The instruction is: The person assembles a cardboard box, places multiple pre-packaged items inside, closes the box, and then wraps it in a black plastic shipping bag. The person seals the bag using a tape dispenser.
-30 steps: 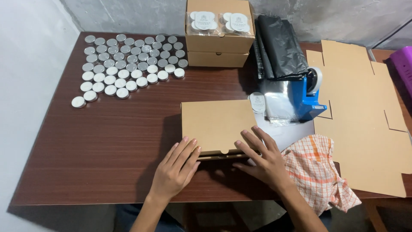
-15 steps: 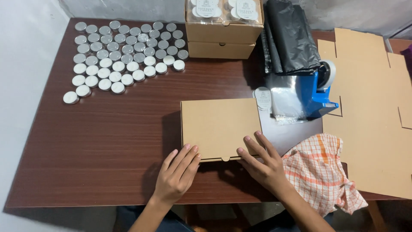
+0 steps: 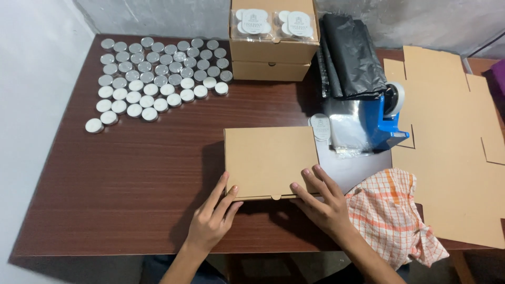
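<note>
Closed flat brown cardboard box (image 3: 271, 160) on dark wooden desk (image 3: 131, 173): left hand (image 3: 213, 218) and right hand (image 3: 321, 202), fingers spread, press its front edge, gripping nothing. Likely light, stiff; best held by its sides.

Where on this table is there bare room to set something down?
The widest bare patch of table lies left of the closed cardboard box, below the round tins. A narrower strip runs between that box and the stacked boxes. The right side is crowded: tape dispenser, flat cardboard, checked cloth.

- Closed flat brown cardboard box (image 3: 271, 162) lies mid-bench.
- Two stacked brown boxes (image 3: 273, 50) stand at the far edge, topped by clear packs with round white labels (image 3: 252, 21).
</note>
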